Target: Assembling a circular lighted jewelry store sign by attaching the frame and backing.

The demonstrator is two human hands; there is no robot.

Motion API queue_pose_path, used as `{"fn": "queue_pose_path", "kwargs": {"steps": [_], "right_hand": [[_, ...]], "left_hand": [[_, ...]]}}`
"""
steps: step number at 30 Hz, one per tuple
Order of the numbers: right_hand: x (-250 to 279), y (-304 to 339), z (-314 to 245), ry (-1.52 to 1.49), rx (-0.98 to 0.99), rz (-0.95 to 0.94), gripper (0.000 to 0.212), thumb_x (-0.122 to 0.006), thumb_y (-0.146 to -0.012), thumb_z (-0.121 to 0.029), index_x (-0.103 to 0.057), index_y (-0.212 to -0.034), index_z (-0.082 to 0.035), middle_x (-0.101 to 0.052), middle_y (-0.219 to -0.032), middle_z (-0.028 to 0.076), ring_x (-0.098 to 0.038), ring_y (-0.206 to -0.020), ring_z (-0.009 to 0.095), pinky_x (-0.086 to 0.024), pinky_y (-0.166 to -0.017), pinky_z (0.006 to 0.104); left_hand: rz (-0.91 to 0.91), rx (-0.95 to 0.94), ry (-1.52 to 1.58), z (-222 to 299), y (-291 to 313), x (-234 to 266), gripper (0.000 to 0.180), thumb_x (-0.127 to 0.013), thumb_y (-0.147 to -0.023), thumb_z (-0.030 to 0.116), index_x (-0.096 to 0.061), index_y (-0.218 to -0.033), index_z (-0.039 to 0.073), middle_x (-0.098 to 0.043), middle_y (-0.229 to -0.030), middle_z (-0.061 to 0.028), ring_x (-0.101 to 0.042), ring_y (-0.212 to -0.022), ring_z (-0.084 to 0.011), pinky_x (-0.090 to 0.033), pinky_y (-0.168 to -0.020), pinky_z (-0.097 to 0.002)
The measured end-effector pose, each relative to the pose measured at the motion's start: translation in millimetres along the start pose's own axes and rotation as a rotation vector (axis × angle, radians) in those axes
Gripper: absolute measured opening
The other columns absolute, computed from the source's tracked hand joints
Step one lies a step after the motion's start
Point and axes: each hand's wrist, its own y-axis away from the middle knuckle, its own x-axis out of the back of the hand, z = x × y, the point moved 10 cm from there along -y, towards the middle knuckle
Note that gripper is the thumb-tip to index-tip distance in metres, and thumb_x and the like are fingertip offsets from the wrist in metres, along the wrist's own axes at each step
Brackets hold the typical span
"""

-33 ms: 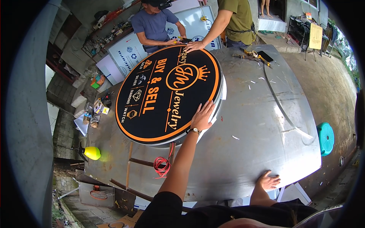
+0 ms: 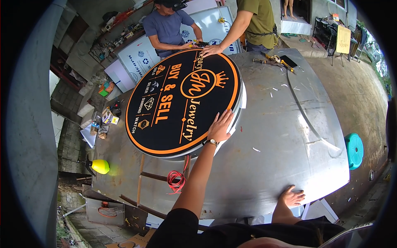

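Head view: round orange-rimmed sign (image 2: 175, 101)

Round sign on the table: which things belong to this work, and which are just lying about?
Belonging:
round sign, under the left hand
metal table beneath
red wire, probably

Lying about, seemingly:
yellow spray bottle
black phone
teal stool

The round sign (image 2: 183, 128) is black, ringed in orange, its markings orange and cream. The cable (image 2: 176, 182) is red, the table (image 2: 264, 177) silvery grey with brownish smudges. Over there I see a yellow spray bottle (image 2: 100, 166), a teal stool (image 2: 354, 151) and an olive shirt (image 2: 261, 20).
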Motion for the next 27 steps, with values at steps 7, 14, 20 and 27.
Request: {"fn": "queue_pose_path", "kwargs": {"steps": [7,14,20,27], "right_hand": [[-5.8,-2.0,1.8,-0.004,-0.001,0.002,0.082,-0.033,-0.09,-0.071,-0.037,-0.144,-0.01,-0.035,-0.151,0.017,-0.029,-0.142,0.032,-0.025,-0.111,0.0567],[-6.2,-1.9,1.4,0.013,0.0,-0.019,0.08,-0.036,-0.09,-0.07,-0.037,-0.144,-0.01,-0.035,-0.151,0.017,-0.029,-0.142,0.031,-0.025,-0.111,0.0567],[-9.4,-2.4,2.0,-0.002,0.007,-0.001,0.08,-0.037,-0.091,-0.069,-0.038,-0.144,-0.01,-0.036,-0.15,0.016,-0.029,-0.142,0.031,-0.025,-0.11,0.057],[0.1,-0.1,0.6,0.004,0.008,-0.004,0.08,-0.036,-0.091,-0.069,-0.037,-0.144,-0.01,-0.036,-0.15,0.016,-0.029,-0.142,0.03,-0.025,-0.11,0.0558]], "left_hand": [[-0.002,0.002,0.006,0.7,-0.2,-1.3,0.09,-0.072,-0.075,0.024,-0.025,-0.152,0.011,-0.019,-0.16,-0.0062,-0.015,-0.148,-0.0195,-0.015,-0.122,-0.0426],[-0.002,0.003,0.0,0.7,-0.6,0.5,0.091,-0.072,-0.075,0.025,-0.025,-0.152,0.011,-0.019,-0.16,-0.0055,-0.016,-0.148,-0.019,-0.015,-0.122,-0.0424],[0.007,0.003,0.008,-0.3,-0.3,0.4,0.091,-0.072,-0.075,0.024,-0.026,-0.152,0.011,-0.019,-0.16,-0.0053,-0.016,-0.148,-0.0188,-0.016,-0.121,-0.0422],[-0.008,0.006,-0.001,0.4,0.5,-0.7,0.091,-0.072,-0.075,0.025,-0.025,-0.152,0.011,-0.018,-0.161,-0.005,-0.016,-0.148,-0.0186,-0.016,-0.122,-0.042]]}}
